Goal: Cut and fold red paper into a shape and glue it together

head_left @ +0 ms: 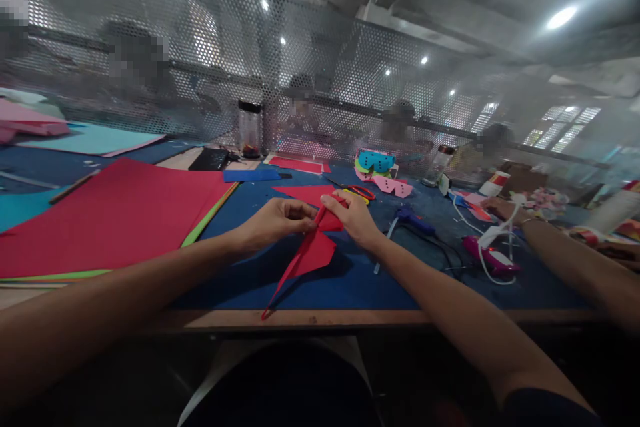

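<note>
A folded red cut-out piece (313,255) of thin sheet, perhaps foam or felt, is held above the blue table covering, its long narrow tip hanging towards the front edge. My left hand (273,223) is closed, pinching the piece's edge between thumb and fingertips. On the piece's upper part my right hand (354,217) is closed too, with thumb and fingers along the fold. Behind the hands lies another flat red piece (303,193). Scissors (361,194) with red and yellow handles rest just beyond my right hand, partly hidden by it.
Stacked sheets with a large red one (115,213) on top lie left. Right are a blue glue gun (415,219) and a magenta glue gun (493,259) with white cord. Another person's arm (565,253) reaches in from the right. A perforated metal screen (320,100) stands behind.
</note>
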A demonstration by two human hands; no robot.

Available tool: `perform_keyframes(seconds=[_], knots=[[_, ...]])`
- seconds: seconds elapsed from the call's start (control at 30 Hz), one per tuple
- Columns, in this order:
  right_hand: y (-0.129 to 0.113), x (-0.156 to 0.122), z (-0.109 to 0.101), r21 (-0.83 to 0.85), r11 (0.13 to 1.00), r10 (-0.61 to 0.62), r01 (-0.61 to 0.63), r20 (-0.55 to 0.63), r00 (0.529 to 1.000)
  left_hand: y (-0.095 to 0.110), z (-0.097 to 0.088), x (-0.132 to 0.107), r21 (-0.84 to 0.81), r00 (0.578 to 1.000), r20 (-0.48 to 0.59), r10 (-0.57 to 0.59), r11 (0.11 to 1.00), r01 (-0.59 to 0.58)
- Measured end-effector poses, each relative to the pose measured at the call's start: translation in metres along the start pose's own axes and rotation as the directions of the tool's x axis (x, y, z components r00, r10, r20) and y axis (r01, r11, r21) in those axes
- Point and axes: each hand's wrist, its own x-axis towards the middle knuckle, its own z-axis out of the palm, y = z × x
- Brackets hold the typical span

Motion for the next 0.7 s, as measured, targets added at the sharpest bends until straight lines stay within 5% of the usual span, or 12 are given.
perform_keyframes(seconds=[0.7], knots=[[0.011,0.003,-0.004,0.041,0.999,-0.031,0.031,0.007,0.999,-0.001,0.002,0.000,0.078,0.985,-0.024,0.174,0.982,-0.171]])
